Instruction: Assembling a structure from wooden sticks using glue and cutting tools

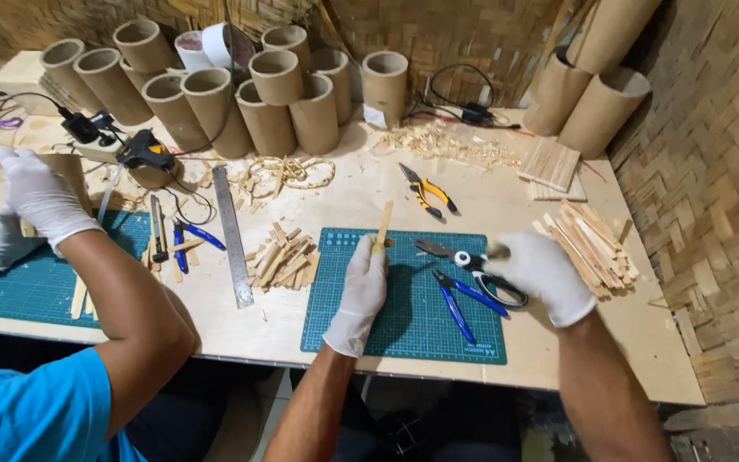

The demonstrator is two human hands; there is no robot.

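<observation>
White gloves on both hands. Left hand (pixel 361 287) is closed round the lower end of a thin wooden strip (pixel 382 224), held upright over the green cutting mat (pixel 404 329), prob. so the free end stays clear for working. Right hand (pixel 545 274) is blurred, loosely curled, hovering just right of the mat; can't tell if it grips anything, maybe a small bit at the fingertips. Tools lie w/in easy reach betw. the two hands: scissors w/ black handles (pixel 481 269) and blue-handled cutters (pixel 464 299) on the mat, orange-handled pliers (pixel 428 192) just above it. Stack of wooden sticks (pixel 588 248) sits right beside the right hand, likely as stock. Left of the mat a pile of short offcuts (pixel 284 257) and a steel ruler (pixel 231 235). Cardboard tubes (pixel 241 94) stand along the back, out of the way. At far left another person's gloved hands (pixel 32 205) work over a second green mat (pixel 36 287), w/ a glue gun (pixel 149 154) near.
</observation>
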